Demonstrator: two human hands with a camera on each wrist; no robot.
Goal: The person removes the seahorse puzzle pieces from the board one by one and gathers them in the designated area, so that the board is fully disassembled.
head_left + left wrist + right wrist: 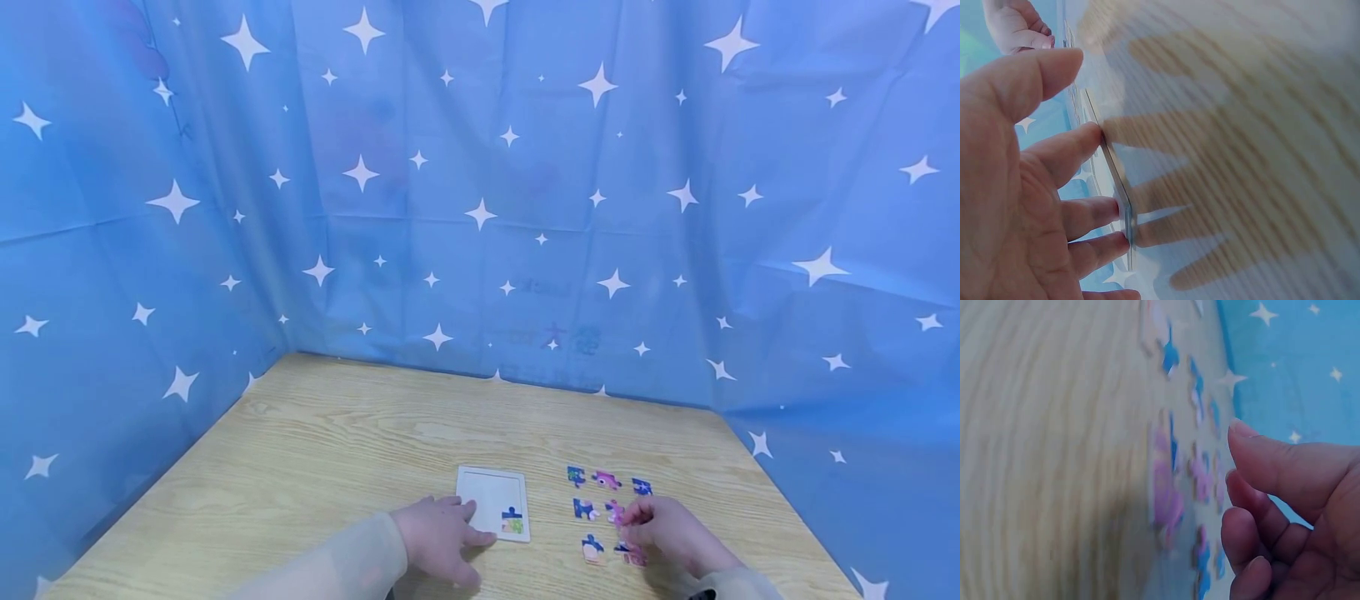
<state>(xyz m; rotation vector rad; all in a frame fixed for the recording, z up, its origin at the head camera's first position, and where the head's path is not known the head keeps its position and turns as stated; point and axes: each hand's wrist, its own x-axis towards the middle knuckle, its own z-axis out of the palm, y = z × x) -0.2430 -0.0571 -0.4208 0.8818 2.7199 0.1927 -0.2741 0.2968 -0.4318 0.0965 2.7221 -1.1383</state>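
A white puzzle tray [480,487] lies on the table, with one blue, yellow and green jigsaw piece [513,522] in its near right corner. My left hand [441,537] is spread out, its fingertips touching the tray's near left edge; in the left wrist view that hand [1029,181] has straight fingers against the rim. To the right of the tray, several loose jigsaw pieces [585,508] lie in rough rows. Over the right side of those rows is my right hand [667,533], partly covering them. In the right wrist view its loosely curled fingers [1244,534] show nothing between them and the thumb.
The wood-grain table [360,442] reaches back to a blue star-patterned curtain [480,275], which also hangs along the left and right sides. A pink jigsaw piece [606,480] and a dark blue one [641,485] sit in the far row.
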